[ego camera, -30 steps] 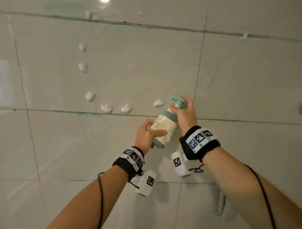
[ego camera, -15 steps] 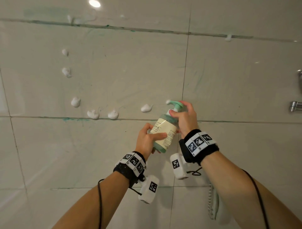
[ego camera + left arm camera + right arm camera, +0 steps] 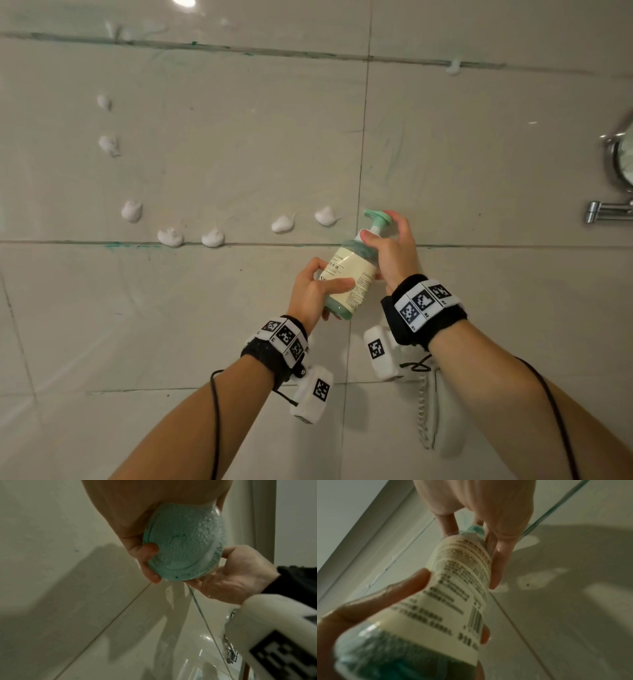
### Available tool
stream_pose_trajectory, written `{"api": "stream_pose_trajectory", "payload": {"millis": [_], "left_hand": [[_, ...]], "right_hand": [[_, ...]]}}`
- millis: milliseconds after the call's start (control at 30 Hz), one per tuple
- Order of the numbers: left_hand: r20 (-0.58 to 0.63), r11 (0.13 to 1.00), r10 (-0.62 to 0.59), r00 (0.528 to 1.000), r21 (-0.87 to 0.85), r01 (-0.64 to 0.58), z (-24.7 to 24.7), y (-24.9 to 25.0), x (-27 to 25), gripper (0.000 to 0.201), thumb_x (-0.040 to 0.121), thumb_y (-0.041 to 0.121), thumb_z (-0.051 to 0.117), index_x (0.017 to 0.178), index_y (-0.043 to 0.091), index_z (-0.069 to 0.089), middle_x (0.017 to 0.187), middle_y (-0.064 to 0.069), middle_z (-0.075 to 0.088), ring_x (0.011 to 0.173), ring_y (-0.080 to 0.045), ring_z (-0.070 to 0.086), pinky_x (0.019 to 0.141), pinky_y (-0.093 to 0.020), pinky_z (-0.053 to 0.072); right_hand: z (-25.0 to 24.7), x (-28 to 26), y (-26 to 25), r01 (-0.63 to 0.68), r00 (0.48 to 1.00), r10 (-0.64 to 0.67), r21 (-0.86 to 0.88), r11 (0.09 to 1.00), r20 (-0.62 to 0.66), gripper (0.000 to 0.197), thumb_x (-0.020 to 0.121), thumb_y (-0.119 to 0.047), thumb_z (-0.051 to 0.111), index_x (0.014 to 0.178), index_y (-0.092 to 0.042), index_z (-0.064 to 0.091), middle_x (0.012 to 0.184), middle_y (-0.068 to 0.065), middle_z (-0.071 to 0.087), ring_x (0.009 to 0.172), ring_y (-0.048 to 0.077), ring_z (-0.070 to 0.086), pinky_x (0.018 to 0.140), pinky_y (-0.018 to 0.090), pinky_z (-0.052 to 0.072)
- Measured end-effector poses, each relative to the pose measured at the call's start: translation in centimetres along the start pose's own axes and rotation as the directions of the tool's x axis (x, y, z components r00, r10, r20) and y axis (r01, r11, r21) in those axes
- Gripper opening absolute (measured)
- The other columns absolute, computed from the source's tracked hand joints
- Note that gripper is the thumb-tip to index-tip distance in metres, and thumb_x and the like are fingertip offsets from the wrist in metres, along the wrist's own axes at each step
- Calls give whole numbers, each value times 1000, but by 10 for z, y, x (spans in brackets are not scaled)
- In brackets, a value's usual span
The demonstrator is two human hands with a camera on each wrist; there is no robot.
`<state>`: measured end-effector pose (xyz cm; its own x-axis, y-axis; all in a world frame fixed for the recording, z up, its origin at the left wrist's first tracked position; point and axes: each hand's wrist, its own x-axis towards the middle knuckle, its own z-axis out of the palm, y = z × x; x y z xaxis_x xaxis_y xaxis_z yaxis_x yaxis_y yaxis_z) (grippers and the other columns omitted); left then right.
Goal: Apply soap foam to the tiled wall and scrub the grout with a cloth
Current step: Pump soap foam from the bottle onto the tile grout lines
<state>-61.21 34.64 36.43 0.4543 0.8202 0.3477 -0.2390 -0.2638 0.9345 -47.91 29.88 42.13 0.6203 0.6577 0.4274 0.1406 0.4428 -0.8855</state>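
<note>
A cream-labelled soap bottle (image 3: 349, 277) with a teal pump head (image 3: 376, 217) is tilted toward the tiled wall (image 3: 239, 154), nozzle pointing left. My left hand (image 3: 318, 291) grips its lower body. My right hand (image 3: 390, 246) holds the neck, with fingers over the pump head. Several white foam blobs (image 3: 282, 222) dot the wall in a curve, the nearest one (image 3: 325, 216) just left of the nozzle. The left wrist view shows the bottle's teal base (image 3: 185, 543) in my fingers (image 3: 147, 561). In the right wrist view the bottle (image 3: 457, 595) fills the frame. No cloth is in view.
Teal-stained grout lines (image 3: 137, 244) run across the wall, and a vertical one (image 3: 363, 137) passes behind the bottle. A chrome mirror (image 3: 623, 161) on a chrome arm (image 3: 606, 216) juts out at the right edge. A white object with a coiled cord (image 3: 435, 418) hangs below my right wrist.
One more foam blob now sits on the wall. Both hands and the bottle have shifted right along the horizontal grout line, and the view has followed.
</note>
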Motion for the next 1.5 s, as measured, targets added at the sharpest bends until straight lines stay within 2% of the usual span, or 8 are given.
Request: {"api": "stream_pose_trajectory", "payload": {"millis": [167, 300, 400, 533, 833, 1067, 1300, 1500], "left_hand": [[14, 999, -20, 1000, -28, 21, 27, -8, 4, 42, 62, 21, 78, 89, 11, 48, 68, -11, 69, 50, -27, 62, 38, -23, 31], [-9, 998, -34, 999, -49, 34, 39, -20, 4, 36, 72, 10, 77, 91, 11, 47, 66, -10, 68, 47, -25, 61, 36, -22, 30], [-21, 999, -35, 999, -31, 34, 43, -18, 5, 33, 77, 1, 73, 90, 11, 45, 65, -9, 67, 45, -22, 60, 34, -21, 30], [-22, 1000, -26, 999, -11, 26, 48, -14, 4, 35, 75, 5, 76, 92, 10, 46, 65, -11, 66, 43, -23, 58, 34, -20, 30], [61, 999, -29, 998, 43, 26, 120, -15, 18, 32, 77, 10, 76, 96, 9, 51, 69, -10, 70, 46, -24, 59, 36, -23, 32], [60, 998, -64, 996, -12, 65, 158, -32, 24, 32, 77, 5, 75, 94, 11, 49, 70, -12, 67, 44, -22, 58, 35, -21, 29], [39, 997, -68, 997, -26, 69, 163, -33, 34, 32, 74, 4, 75, 92, 12, 49, 72, -12, 66, 46, -22, 57, 36, -21, 28], [73, 996, -78, 994, -47, 81, 163, -47, 18, 35, 71, 15, 78, 91, 12, 50, 73, -12, 69, 50, -25, 60, 37, -23, 32]], "right_hand": [[-28, 9, -2, -14, 1000, 14, 5, 1000, -14, 44, 77, -11, 72, 101, -45, 58, 117, 7, 63, 85, 28, 72, 59, 40, 60], [-38, 12, 5, -18, 1000, 18, 21, 1000, -2, 39, 79, -6, 71, 103, -35, 59, 114, 8, 63, 84, 30, 72, 54, 31, 55], [-44, 15, 8, -23, 999, 23, 12, 1000, -30, 34, 78, -10, 72, 103, -30, 61, 115, 7, 64, 87, 26, 71, 59, 32, 56], [-52, 17, 7, -39, 999, 39, 9, 999, 6, 29, 81, -12, 71, 102, -29, 61, 117, 7, 63, 88, 25, 71, 61, 33, 59], [-121, 33, -6, -48, 996, 48, -3, 999, -80, 46, 80, -15, 72, 117, -37, 56, 112, 6, 67, 87, 29, 72, 69, 54, 60], [-158, 46, 2, -24, 991, 22, -13, 1000, -135, 41, 82, -9, 71, 116, -28, 58, 109, 5, 66, 86, 28, 72, 71, 52, 60], [-160, 56, 5, 7, 987, -5, 12, 1000, -158, 32, 79, -5, 72, 96, -29, 62, 110, 10, 67, 88, 27, 71, 75, 45, 61], [-168, 39, 7, -35, 998, 33, -32, 999, -60, 44, 86, -14, 70, 125, -28, 55, 118, 5, 61, 88, 26, 71, 71, 52, 60]]}}
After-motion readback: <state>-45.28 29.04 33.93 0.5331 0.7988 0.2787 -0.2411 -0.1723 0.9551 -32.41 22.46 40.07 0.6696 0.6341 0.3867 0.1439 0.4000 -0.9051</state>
